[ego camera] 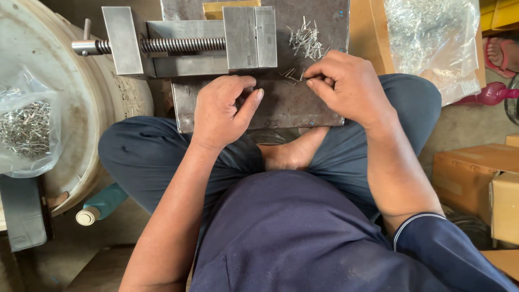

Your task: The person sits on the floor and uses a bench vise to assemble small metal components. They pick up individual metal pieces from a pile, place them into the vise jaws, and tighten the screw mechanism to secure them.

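Note:
A grey metal plate (286, 105) lies across my lap, with a steel vise (189, 46) fixed at its far left. A loose heap of small metal pins (306, 40) sits on the plate at the far right. My right hand (346, 86) rests on the plate just below the heap, its fingertips pinched over a few scattered pins (289, 74). My left hand (221, 111) lies on the plate below the vise jaw, fingers curled and thumb out; whether it holds a pin is hidden.
A clear bag of metal pins (27, 127) rests on a round pale drum (102, 108) at the left. Another clear plastic bag (432, 38) lies at the top right. Cardboard boxes (476, 178) stand at the right. A teal bottle (102, 203) lies by my left knee.

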